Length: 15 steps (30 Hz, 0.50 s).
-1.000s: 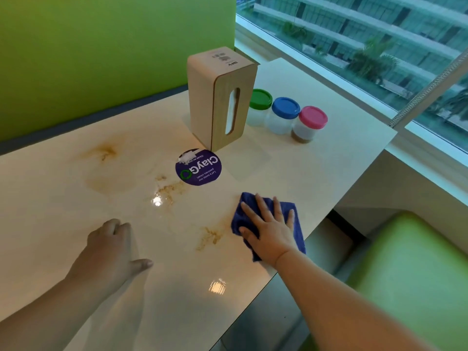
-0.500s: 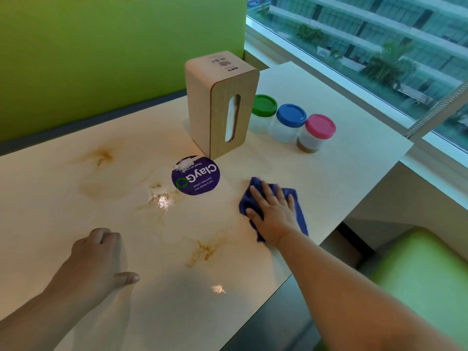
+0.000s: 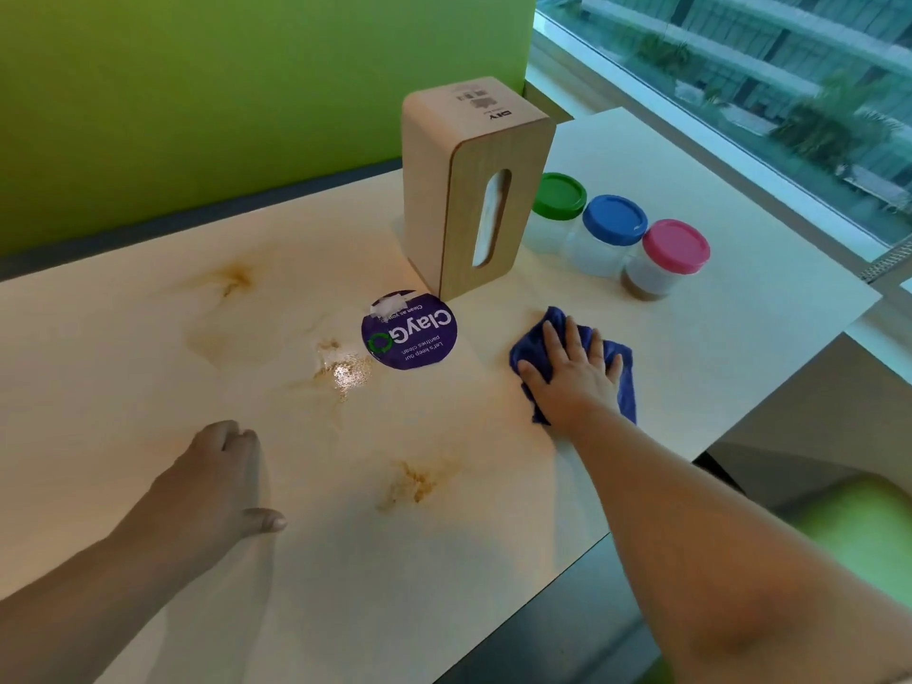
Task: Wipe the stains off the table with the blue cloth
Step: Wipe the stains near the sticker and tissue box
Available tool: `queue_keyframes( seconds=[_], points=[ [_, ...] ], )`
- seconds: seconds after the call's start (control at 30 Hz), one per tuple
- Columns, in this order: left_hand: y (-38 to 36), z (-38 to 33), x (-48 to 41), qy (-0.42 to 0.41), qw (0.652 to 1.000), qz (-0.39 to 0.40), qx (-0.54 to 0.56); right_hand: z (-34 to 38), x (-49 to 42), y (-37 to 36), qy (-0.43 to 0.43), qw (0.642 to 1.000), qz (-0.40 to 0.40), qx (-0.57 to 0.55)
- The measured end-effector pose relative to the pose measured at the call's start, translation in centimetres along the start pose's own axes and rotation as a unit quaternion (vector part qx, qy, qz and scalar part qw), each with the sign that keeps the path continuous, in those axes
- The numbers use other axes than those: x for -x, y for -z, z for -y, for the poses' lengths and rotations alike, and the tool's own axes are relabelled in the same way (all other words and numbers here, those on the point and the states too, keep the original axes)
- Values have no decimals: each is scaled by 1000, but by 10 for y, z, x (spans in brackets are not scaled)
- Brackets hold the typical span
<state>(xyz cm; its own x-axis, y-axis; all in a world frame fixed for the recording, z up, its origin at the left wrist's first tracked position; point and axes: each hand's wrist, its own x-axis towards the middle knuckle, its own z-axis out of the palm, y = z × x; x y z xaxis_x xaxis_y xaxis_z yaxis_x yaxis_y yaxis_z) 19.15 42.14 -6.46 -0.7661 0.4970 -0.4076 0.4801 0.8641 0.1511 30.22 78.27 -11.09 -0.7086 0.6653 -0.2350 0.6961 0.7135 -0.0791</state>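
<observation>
Sliding farther from the near stain [image 3: 414, 481], the right hand [image 3: 575, 382] presses the cloth [image 3: 528, 355] flat with spread fingers [image 3: 567, 338], right of the sticker [image 3: 409, 333]. Left hand [image 3: 207, 486] rests loosely curled, holding nothing. Best sweep back left with firm, overlapping strokes over each stain on the table [image 3: 691, 338].

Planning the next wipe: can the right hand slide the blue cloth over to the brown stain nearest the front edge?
Probably yes. The right hand presses flat on the blue cloth, and only bare table lies between it and that stain. The left hand rests off to the side.
</observation>
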Motion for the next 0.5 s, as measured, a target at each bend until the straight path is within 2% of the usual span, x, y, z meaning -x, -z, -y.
queue_keyframes(
  seconds=[0.13, 0.27, 0.37, 0.43, 0.5],
  points=[
    [2, 0, 2, -1, 1000, -6, 9, 54, 27, -5, 142, 990, -14, 4],
    [4, -1, 5, -3, 1000, -14, 17, 46, 73, -17, 289, 957, 4, -15],
    [5, -2, 6, -10, 1000, -18, 19, 23, 81, -24, 269, 963, 6, -32],
    [5, -3, 7, -6, 1000, -17, 19, 28, 84, -25, 220, 975, 2, -33],
    [6, -3, 8, -5, 1000, -16, 17, 43, 97, -26, 218, 975, 6, -28]
  ],
)
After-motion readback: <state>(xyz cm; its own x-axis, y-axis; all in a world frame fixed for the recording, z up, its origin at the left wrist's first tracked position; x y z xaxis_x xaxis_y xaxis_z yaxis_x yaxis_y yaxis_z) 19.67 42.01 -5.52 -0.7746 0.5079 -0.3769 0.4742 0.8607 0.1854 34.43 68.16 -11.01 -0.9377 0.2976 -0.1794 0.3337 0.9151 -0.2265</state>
